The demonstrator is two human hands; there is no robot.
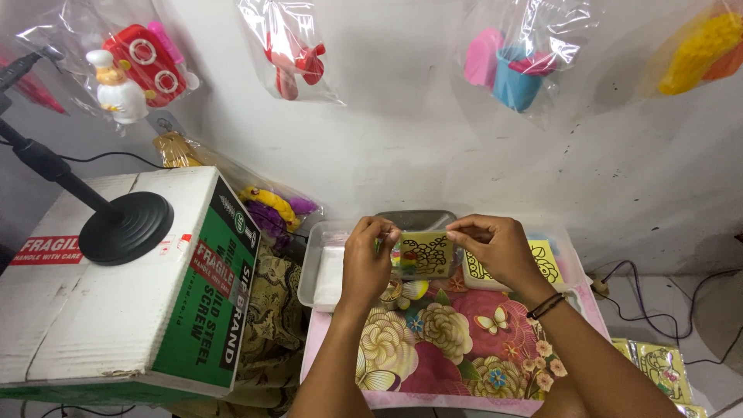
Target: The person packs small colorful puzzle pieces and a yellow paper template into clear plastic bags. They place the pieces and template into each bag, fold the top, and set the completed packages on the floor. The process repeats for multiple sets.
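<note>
Above the far edge of the floral tray (pixel 464 364), your left hand (pixel 368 263) and right hand (pixel 499 248) pinch the yellow card (pixel 424 255) by its short ends, long axis left-to-right between them.

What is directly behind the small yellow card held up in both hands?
Behind the yellow card, pinched by the left hand and right hand, a grey metal tray shows above its top edge. The card hides the tray's inside.

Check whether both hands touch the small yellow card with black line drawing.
Touching: the head view shows left hand and right hand fingertips pinching the card's top corners.
</note>
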